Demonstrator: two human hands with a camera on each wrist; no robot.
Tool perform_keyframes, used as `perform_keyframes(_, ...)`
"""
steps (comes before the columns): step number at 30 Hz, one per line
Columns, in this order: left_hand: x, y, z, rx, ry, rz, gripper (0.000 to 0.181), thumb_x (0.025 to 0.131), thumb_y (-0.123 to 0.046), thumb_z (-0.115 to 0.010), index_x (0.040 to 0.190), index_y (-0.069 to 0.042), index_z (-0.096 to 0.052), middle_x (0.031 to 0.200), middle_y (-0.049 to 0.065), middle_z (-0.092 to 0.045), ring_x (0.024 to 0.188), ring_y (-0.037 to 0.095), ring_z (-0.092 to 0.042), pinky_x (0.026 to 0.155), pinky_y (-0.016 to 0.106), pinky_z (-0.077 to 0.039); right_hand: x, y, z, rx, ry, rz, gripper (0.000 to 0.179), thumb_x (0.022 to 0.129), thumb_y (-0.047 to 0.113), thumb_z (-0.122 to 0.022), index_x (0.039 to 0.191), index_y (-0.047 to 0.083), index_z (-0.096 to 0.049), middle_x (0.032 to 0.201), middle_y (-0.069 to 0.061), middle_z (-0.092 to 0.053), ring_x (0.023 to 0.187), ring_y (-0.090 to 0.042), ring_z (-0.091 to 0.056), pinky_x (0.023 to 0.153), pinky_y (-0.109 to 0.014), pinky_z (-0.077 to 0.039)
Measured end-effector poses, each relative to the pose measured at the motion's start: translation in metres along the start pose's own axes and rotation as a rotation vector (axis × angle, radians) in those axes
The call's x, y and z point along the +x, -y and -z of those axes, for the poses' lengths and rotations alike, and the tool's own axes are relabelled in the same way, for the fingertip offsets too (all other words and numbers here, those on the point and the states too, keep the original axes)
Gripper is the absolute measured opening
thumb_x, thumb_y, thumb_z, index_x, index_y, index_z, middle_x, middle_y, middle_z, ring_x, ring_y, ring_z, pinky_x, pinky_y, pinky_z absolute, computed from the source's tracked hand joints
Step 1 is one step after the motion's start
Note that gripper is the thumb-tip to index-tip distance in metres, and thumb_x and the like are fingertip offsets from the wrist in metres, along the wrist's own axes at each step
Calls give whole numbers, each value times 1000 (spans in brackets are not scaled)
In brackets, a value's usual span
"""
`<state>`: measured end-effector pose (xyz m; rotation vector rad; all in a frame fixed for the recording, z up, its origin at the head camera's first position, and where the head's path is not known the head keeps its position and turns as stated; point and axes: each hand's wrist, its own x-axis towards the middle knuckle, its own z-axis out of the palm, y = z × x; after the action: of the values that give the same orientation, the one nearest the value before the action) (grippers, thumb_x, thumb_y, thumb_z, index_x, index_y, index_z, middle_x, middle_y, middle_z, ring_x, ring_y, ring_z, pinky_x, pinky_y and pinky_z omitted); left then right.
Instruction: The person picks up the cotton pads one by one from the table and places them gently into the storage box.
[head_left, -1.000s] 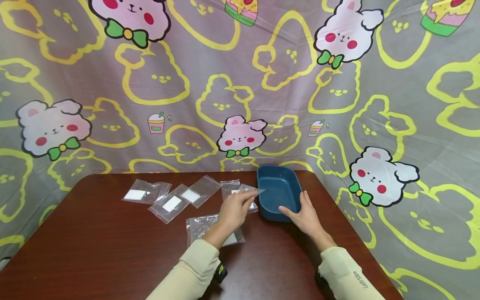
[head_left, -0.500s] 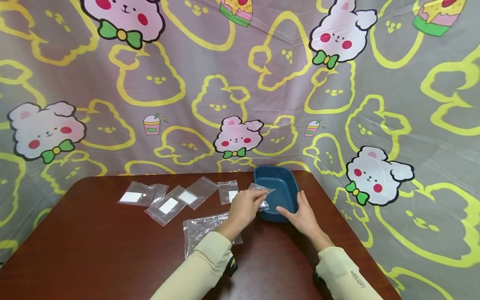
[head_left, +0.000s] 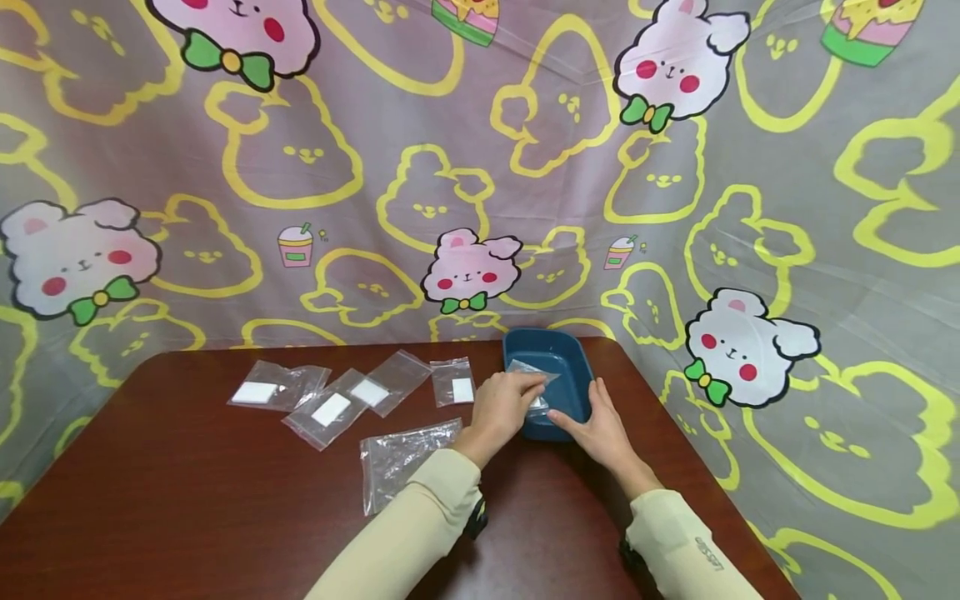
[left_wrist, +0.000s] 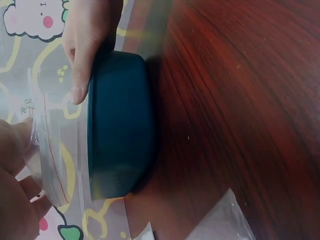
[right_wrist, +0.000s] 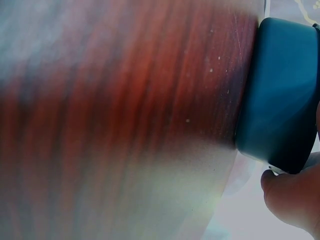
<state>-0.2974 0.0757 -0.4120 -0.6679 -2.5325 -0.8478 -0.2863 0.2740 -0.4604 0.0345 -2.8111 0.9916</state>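
My left hand [head_left: 501,408] pinches a clear zip-lock bag [head_left: 527,367] over the left side of a dark blue plastic bin [head_left: 576,382]. A white piece shows inside that bag. The left wrist view shows the bag [left_wrist: 52,150] in my fingers, its zip strip beside the bin's rim. My right hand [head_left: 609,429] grips the bin at its near right corner, the thumb over the rim and the fingers along the outer side. In the right wrist view, the bin [right_wrist: 280,85] stands on the table with a thumb [right_wrist: 290,197] below it.
Left of the bin, several zip-lock bags with white pieces lie on the brown table [head_left: 187,492], including a small bag [head_left: 453,379] and a far-left bag [head_left: 258,390]. A larger clear bag [head_left: 401,454] lies near my left forearm. A patterned curtain [head_left: 360,183] hangs behind.
My left hand has carried the bag rightward from beside the bin to over it, uncovering the small bag on the table. My right hand has stayed on the bin.
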Motion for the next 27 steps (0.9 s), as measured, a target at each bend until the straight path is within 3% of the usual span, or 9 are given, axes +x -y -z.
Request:
perform_keyframes(8,6,0,-6,18,-5,-25,24,89,-32,-62,112,-29,-70,104,-10,-68,87,13,-65,67,34,-53,4,1,-1,-6,-4,13,117,70,72,-59,146,-4,-14,153,-20,-5,137,-38,-15,106,-53,-24)
perform_keyframes(15,12,2,-10,86,-17,-50,22,89,-33,-62,110,-32,-70,96,-9,-70,82,16,-65,65,34,-53,4,1,-2,0,-4,17,117,70,72,-59,146,-4,-14,153,-19,-4,137,-38,-15,105,-54,-24)
perform_keyframes(19,13,3,-14,106,8,-39,23,89,-34,-61,111,-32,-70,95,-7,-70,80,18,-66,66,35,-54,3,1,-4,-4,1,9,117,70,73,-59,146,-4,-14,153,-19,-4,137,-38,-15,105,-54,-25)
perform_keyframes(27,12,2,-21,148,69,-55,30,90,-35,-61,119,-28,-66,112,-5,-65,106,17,-60,80,35,-53,0,-1,-3,1,0,-8,115,72,71,-59,147,-2,-11,154,-17,-1,139,-36,-9,105,-56,-22)
